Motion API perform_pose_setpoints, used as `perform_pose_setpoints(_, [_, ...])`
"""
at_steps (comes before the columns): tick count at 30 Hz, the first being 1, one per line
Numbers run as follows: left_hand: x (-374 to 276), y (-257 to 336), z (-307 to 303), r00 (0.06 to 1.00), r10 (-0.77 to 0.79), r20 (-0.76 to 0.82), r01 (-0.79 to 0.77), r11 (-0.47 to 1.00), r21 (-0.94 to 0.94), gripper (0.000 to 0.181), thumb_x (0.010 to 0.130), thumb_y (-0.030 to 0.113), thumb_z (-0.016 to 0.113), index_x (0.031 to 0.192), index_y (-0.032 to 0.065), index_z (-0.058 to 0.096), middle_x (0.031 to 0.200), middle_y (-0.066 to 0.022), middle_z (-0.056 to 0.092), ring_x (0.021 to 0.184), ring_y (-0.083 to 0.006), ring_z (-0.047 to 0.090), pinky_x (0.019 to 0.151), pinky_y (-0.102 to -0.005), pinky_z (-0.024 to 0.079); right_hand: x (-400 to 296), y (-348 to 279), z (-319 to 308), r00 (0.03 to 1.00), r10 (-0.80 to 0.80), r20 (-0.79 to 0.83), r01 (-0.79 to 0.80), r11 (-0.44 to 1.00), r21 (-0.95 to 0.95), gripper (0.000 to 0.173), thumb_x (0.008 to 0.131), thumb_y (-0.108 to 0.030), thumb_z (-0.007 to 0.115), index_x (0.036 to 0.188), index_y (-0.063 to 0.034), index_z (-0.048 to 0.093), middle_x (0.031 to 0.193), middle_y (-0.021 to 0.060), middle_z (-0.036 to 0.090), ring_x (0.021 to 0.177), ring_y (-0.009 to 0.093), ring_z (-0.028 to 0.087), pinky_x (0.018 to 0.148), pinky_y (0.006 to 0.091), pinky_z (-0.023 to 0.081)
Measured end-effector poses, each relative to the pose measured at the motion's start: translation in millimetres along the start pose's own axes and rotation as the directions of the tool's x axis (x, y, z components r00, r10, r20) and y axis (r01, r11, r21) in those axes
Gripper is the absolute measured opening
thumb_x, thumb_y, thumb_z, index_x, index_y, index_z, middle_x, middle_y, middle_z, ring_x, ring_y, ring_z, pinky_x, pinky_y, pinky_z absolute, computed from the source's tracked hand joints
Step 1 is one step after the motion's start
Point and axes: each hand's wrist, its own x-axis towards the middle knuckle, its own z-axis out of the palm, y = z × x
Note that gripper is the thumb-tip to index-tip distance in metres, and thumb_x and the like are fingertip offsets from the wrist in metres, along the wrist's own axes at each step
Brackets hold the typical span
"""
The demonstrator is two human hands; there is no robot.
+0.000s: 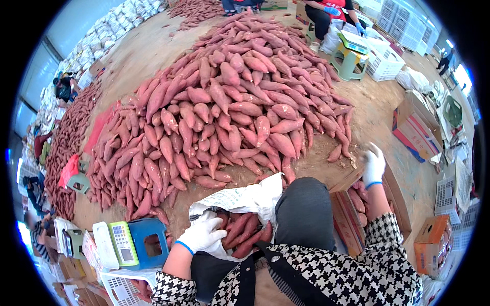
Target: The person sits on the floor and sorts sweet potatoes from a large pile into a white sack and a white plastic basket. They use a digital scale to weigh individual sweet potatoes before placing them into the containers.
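Between my knees stands a white woven sack [245,199] with its mouth folded back and several sweet potatoes [245,229] inside. My left hand [203,234], in a white glove, is at the left side of the sack's mouth, next to the sweet potatoes. Its fingers are bent, and whether they grip the rim is hidden. At my right side is a cardboard carton [347,222] with sweet potatoes [358,201] in it. Over its far side, my white-gloved right hand [374,166] is raised, slightly blurred, fingers apart and nothing visible in them.
A large sweet potato heap [229,114] spreads ahead. Left of me, a digital scale [120,243] sits on a blue stool [151,241], near a white plastic crate [124,287]. Rightward are an open carton [417,126] and an orange carton [432,244]. A gloved person [333,11] sits beyond.
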Motion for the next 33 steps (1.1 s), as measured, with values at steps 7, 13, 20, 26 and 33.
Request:
perform_pose_setpoints(7, [-18, 6, 4, 0.994, -0.111, 0.0, 0.111, 0.994, -0.015, 0.053, 0.093, 0.044, 0.06, 0.133, 0.0089, 0.058, 0.123, -0.0215, 0.066, 0.115, -0.0416, 0.062, 0.098, -0.0464, 0.05, -15, 27, 179, 0.497, 0.455, 0.739, -0.136, 0.882, -0.452, 0.03, 0.091, -0.013, 0.062, 0.119, -0.0034, 0.066, 0.095, 0.0073, 0.068, 0.077, 0.016, 0.064, 0.065, 0.0302, 0.054])
perform_pose_setpoints(13, [-23, -8, 7, 0.978, -0.198, 0.065, 0.201, 0.978, -0.05, 0.055, 0.092, 0.047, 0.059, 0.135, 0.0118, 0.058, 0.123, -0.0227, 0.066, 0.114, -0.0418, 0.063, 0.099, -0.0475, 0.05, -5, 33, 294, 0.118, 0.626, 0.771, 0.356, 0.698, -0.622, 0.033, 0.091, -0.02, 0.064, 0.118, -0.0014, 0.069, 0.084, 0.0078, 0.068, 0.069, 0.016, 0.062, 0.057, 0.0303, 0.051])
perform_pose_setpoints(20, [-17, -19, 32, 0.965, -0.166, 0.202, 0.185, 0.979, -0.083, 0.056, 0.092, 0.046, 0.059, 0.135, 0.0109, 0.058, 0.121, -0.0252, 0.066, 0.111, -0.0438, 0.064, 0.096, -0.0492, 0.051, -13, 46, 402, 0.338, 0.203, 0.919, 0.64, 0.666, -0.382, 0.042, 0.089, -0.028, 0.061, 0.12, -0.0008, 0.066, 0.103, 0.0202, 0.069, 0.094, 0.032, 0.066, 0.082, 0.04, 0.053])
perform_pose_setpoints(26, [-15, 0, 11, 0.983, -0.147, 0.113, 0.16, 0.981, -0.113, 0.059, 0.089, 0.048, 0.064, 0.133, 0.0085, 0.058, 0.117, -0.0246, 0.067, 0.109, -0.0444, 0.064, 0.094, -0.0498, 0.051, 19, 54, 487, 0.654, 0.189, 0.732, 0.248, 0.862, -0.443, 0.051, 0.09, -0.028, 0.066, 0.132, 0.0, 0.058, 0.121, 0.0224, 0.065, 0.111, 0.034, 0.062, 0.092, 0.0402, 0.051])
perform_pose_setpoints(33, [-21, -2, 5, 0.994, -0.108, 0.009, 0.108, 0.983, -0.145, 0.054, 0.091, 0.047, 0.064, 0.129, 0.0106, 0.059, 0.114, -0.0253, 0.066, 0.102, -0.0458, 0.065, 0.088, -0.0522, 0.052, 25, 47, 530, 0.569, 0.518, 0.639, -0.437, 0.849, -0.298, 0.025, 0.095, -0.031, 0.069, 0.087, -0.0104, 0.058, 0.067, -0.0002, 0.051, 0.049, 0.014, 0.044, 0.042, 0.0293, 0.035])
